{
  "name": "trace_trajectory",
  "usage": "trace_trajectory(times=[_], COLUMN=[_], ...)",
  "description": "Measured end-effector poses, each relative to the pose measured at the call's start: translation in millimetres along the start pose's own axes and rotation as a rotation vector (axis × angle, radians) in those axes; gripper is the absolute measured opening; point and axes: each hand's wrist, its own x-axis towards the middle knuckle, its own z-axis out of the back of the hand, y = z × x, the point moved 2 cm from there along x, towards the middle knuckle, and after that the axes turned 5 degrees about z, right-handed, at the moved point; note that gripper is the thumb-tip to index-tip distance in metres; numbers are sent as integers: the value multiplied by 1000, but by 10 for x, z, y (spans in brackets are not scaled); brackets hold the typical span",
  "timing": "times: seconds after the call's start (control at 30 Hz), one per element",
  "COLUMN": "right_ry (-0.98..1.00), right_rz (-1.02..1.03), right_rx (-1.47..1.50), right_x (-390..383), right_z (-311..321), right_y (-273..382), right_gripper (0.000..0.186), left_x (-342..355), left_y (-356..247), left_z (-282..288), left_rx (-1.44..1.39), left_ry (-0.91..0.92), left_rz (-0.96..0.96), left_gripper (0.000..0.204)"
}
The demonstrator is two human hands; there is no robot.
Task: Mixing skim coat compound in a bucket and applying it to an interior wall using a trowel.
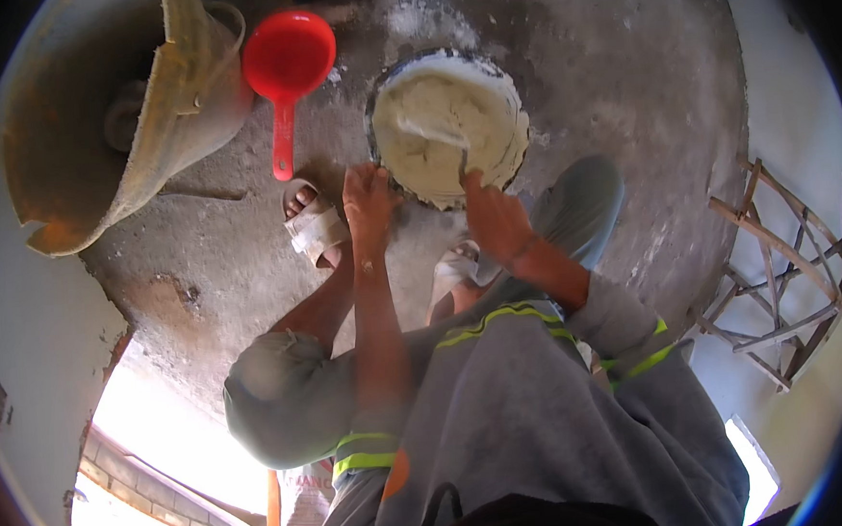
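Observation:
A round dark bucket (371, 136) with a pale crusted rim stands on the floor before me, holding a thick cream-coloured paste (415, 172). My right hand (497, 218) is closed round the handle end of a trowel (463, 162). Its thin neck shows above my fist, and the blade lies in the paste, coated and hard to outline. At the bucket's near left side, my left hand (369, 203) has its fingers closed at the rim, seemingly gripping it. Both forearms reach past my bent knees.
A red dipper (291, 68) lies left of the bucket. Beyond it a large, broken-edged yellowish drum (158, 134) leans on its side. A wooden frame (778, 275) stands by the right wall. My sandalled feet (318, 226) are close to the bucket on rough concrete (622, 87).

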Motion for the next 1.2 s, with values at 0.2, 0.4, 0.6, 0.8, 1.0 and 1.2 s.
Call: trace_trajectory(times=[0.2,0.4,0.6,0.8,1.0,1.2], right_ry=[231,-22,89,-84,56,24], right_rz=[-67,30,-92,-46,-220,219], right_rx=[-2,483,508,346,24,341], right_x=[-380,-635,-216,-468,54,-131], right_z=[418,303,280,676,373,34], right_y=[-498,-309,-581,-471,-477,-429], right_gripper=[33,32,31,28,29,26], left_x=[-76,-76,-64,-100,-29,-58], left_y=[-49,-38,-46,-78,35,-1], left_z=[19,-14,-52,-2,-15,-15], left_rx=[31,-36,-44,-39,-2,-43], left_ry=[-4,21,-10,-6,8,8], left_rz=[72,61,104,97,106,91], left_gripper=[18,18,20,20,21,20])
